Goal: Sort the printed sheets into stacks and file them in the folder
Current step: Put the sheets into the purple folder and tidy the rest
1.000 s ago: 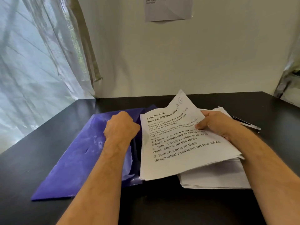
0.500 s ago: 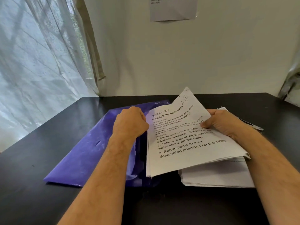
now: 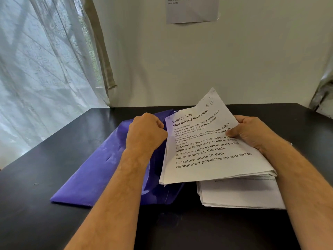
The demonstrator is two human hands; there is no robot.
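A sheer curtain [image 3: 45, 73] fills the upper left of the frame, beside a pale wall with a taped notice [image 3: 191, 9] at top centre. On the black counter [image 3: 45, 204], left of centre, lies the purple folder [image 3: 100, 170], its cover lifted at the right edge. The left hand [image 3: 146, 131] is fisted at that edge in mid-frame; its grip is curled tight, seemingly on the folder's flap, though the fingers are hidden. Just right, a bundle [image 3: 207, 147] of printed sheets tilts up, its left edge over the folder's open side, the top page headed "Wipe balcony table clean". The right hand [image 3: 252, 132] pinches the bundle's right edge, thumb on top. Beneath, at lower right, a second stack [image 3: 239, 195] lies flat on the counter, just beside the folder.
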